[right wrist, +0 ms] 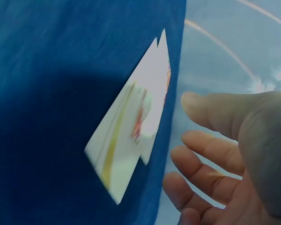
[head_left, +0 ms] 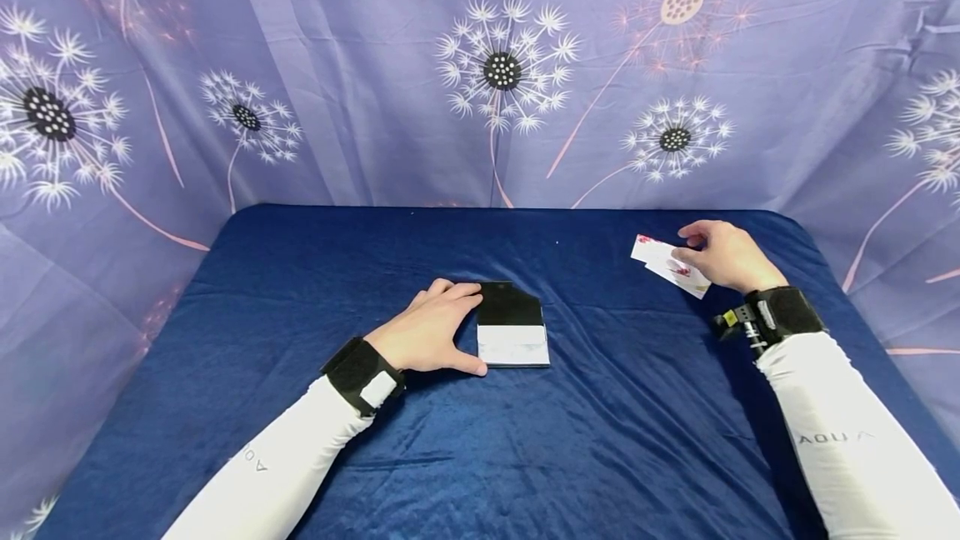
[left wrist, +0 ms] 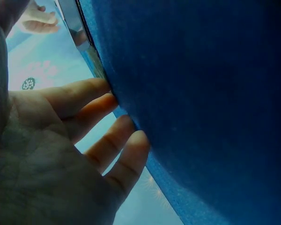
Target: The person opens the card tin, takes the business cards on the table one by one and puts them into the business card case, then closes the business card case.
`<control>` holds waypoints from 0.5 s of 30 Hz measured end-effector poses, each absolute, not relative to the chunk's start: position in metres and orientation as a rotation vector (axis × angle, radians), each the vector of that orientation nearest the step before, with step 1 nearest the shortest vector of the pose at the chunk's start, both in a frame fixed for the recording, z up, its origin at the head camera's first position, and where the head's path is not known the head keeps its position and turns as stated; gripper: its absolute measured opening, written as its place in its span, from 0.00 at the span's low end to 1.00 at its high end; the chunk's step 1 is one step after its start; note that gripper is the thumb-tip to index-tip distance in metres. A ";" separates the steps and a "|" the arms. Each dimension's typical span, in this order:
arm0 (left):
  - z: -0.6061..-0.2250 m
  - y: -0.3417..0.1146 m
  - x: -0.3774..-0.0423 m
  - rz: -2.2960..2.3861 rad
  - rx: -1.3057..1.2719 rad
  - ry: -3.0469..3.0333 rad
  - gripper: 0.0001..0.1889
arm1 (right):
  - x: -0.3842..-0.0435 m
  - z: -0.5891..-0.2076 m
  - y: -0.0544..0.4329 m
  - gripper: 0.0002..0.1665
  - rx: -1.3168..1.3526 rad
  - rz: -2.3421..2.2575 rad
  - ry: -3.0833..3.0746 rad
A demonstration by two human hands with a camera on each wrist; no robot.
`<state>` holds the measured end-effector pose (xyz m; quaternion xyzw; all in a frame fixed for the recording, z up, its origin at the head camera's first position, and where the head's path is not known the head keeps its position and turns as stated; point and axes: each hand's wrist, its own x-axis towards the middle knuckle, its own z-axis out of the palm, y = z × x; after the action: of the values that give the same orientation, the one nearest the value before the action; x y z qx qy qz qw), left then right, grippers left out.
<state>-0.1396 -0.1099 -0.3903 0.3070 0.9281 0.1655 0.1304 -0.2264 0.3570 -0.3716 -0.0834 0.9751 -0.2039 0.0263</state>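
A flat black-and-silver case (head_left: pixel 512 315) lies on the blue cloth, its dark part at the back and a shiny pale panel at the front. Along its left side rests my left hand (head_left: pixel 431 327), with the thumb at the front corner and fingertips at the back corner. In the left wrist view, the left fingers (left wrist: pixel 126 154) are relaxed near the case's shiny edge (left wrist: pixel 75 23). Two white printed cards (head_left: pixel 670 263) overlap at the back right. My right hand (head_left: pixel 726 257) hovers over their right end, thumb and fingers apart, with nothing between them in the right wrist view.
The blue cloth (head_left: pixel 360 465) covers the table and is slightly wrinkled. A purple curtain (head_left: pixel 375 48) with dandelion prints hangs behind the table's back edge and along both sides. Each wrist wears a black strap (head_left: pixel 787 311).
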 end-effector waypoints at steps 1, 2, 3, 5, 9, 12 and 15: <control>-0.390 -0.110 -0.139 0.481 0.892 2.694 0.56 | -0.227 -0.372 0.359 0.31 -0.247 -0.622 2.996; -0.389 -0.110 -0.139 0.483 0.894 2.693 0.56 | -0.227 -0.372 0.361 0.32 -0.237 -0.616 2.981; -0.389 -0.110 -0.139 0.483 0.893 2.692 0.56 | -0.227 -0.373 0.363 0.34 -0.231 -0.609 2.969; -0.389 -0.110 -0.139 0.486 0.893 2.691 0.56 | -0.227 -0.375 0.365 0.35 -0.228 -0.601 2.955; -0.389 -0.110 -0.139 0.483 0.893 2.693 0.56 | -0.228 -0.379 0.369 0.36 -0.248 -0.587 2.946; -0.390 -0.110 -0.140 0.483 0.897 2.696 0.56 | -0.228 -0.382 0.370 0.35 -0.258 -0.588 2.941; -0.390 -0.110 -0.140 0.487 0.900 2.697 0.56 | -0.229 -0.383 0.371 0.34 -0.265 -0.596 2.941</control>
<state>-0.1395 -0.1100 -0.3904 0.3096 0.9272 0.1674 0.1283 -0.2288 0.3708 -0.3834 -0.0879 0.9742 -0.1973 0.0648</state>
